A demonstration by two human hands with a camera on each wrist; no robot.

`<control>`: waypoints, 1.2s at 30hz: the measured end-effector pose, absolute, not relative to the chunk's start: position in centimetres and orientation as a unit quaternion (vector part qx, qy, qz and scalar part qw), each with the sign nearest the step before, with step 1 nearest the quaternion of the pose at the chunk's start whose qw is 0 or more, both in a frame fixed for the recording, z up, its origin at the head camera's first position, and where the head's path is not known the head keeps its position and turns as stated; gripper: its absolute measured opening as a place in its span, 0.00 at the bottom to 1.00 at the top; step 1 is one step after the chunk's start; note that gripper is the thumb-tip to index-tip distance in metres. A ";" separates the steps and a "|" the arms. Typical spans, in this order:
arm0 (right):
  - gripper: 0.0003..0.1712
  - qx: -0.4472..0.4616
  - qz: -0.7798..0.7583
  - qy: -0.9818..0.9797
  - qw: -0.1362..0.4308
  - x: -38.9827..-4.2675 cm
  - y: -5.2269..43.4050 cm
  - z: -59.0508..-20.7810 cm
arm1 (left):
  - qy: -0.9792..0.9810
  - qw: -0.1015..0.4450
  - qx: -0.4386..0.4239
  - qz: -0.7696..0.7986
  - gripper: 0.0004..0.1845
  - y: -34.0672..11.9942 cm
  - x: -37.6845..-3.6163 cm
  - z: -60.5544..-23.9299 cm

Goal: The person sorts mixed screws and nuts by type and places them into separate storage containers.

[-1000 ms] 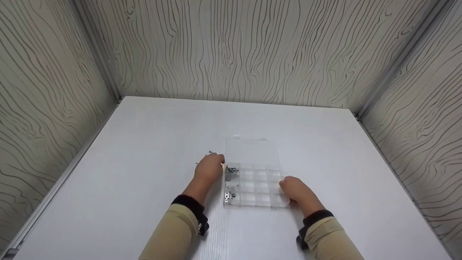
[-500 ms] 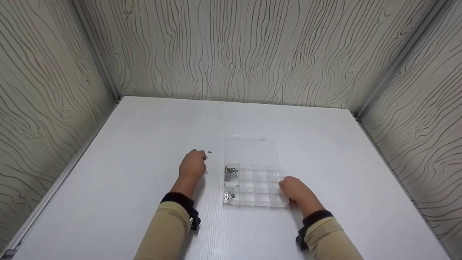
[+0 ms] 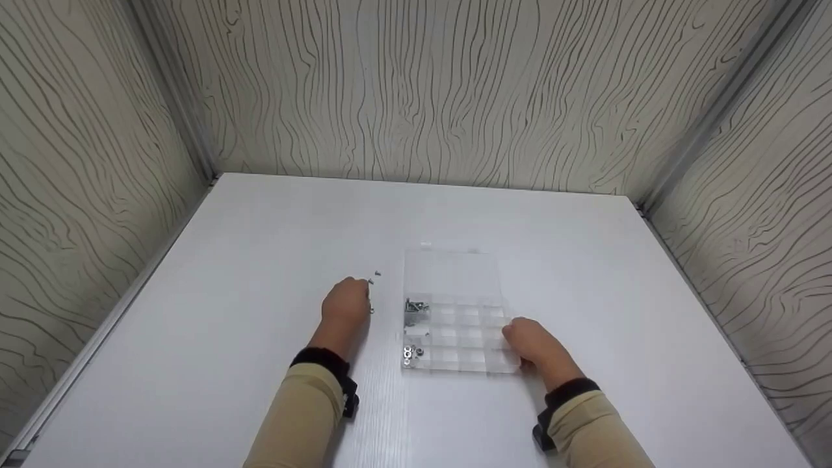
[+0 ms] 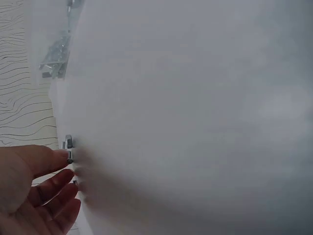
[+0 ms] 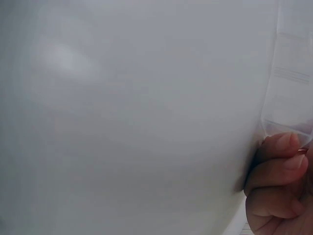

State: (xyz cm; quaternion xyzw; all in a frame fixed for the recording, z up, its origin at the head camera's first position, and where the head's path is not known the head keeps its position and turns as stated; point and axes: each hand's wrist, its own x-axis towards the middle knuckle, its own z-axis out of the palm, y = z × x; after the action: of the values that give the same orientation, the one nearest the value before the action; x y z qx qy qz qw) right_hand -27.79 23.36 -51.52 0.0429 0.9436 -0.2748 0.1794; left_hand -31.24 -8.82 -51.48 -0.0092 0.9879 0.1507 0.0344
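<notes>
- Head view: your left hand (image 3: 346, 304) lies knuckles-up on the white table (image 3: 260, 260), just left of the clear compartment box (image 3: 458, 338). Its fingertips are down among a few small loose screws (image 3: 372, 281) scattered on the table; one lies a little further out, another just at the hand's right edge. From here the fingers look bent over the screws, but you cannot tell whether any screw is actually pinched.
- Head view: your right hand (image 3: 533, 343) rests against the box's right side near its front corner, fingers curled against the wall. The box lies flat with its lid (image 3: 452, 273) folded open behind it. Its far-left compartment holds a heap of metal screws (image 3: 416, 307); the near-left one holds a few washers (image 3: 412, 353).
- Left wrist view: your left hand (image 4: 36, 188) shows at the lower left, fingers (image 4: 54, 188) fairly straight and spread, thumb above them. The fingertips come right up to the small screws (image 4: 69, 147) on the table, touching or nearly so; none is clearly gripped. The box's heap of screws (image 4: 55, 56) is blurred at the upper left.
- Right wrist view: your right hand (image 5: 279, 186) has its fingers (image 5: 281, 169) curled, tips pressed against the clear box's corner (image 5: 288, 117), bracing rather than wrapping round it.
</notes>
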 end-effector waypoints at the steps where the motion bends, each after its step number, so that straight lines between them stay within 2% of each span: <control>1: 0.16 0.043 -0.274 0.944 0.179 -27.8 23.4 -51.5 | 0.988 0.035 -0.012 0.149 0.14 -8.7 -31.3 -51.6; 5: 0.15 0.038 -0.271 0.946 0.175 -27.7 23.4 -51.5 | 0.988 0.046 -0.027 0.146 0.24 -8.4 -31.5 -51.7; 12: 0.15 0.032 -0.268 0.947 0.173 -27.7 23.4 -51.5 | 0.987 0.079 -0.031 0.134 0.11 -8.2 -31.1 -50.8; 18: 0.16 0.037 -0.272 0.946 0.174 -27.8 23.4 -51.5 | 0.987 0.056 0.009 0.148 0.17 -8.0 -30.7 -50.0; 20: 0.17 0.039 -0.271 0.945 0.178 -27.8 23.4 -51.6 | 0.986 0.050 0.023 0.157 0.15 -7.8 -30.6 -49.8; 25: 0.16 0.039 -0.266 0.946 0.184 -27.8 23.3 -51.5 | 0.982 0.021 0.071 0.171 0.04 -7.2 -29.8 -49.4; 36: 0.15 0.035 -0.263 0.946 0.185 -27.7 23.2 -51.3 | 0.974 0.008 0.123 0.191 0.03 -4.7 -28.3 -48.8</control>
State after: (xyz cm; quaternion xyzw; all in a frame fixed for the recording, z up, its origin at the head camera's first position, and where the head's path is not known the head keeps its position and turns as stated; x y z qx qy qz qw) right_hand -27.66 23.24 -51.29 0.0349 0.9461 -0.2633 0.1851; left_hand -28.31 -4.72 -48.81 0.1227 0.9738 0.1911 0.0082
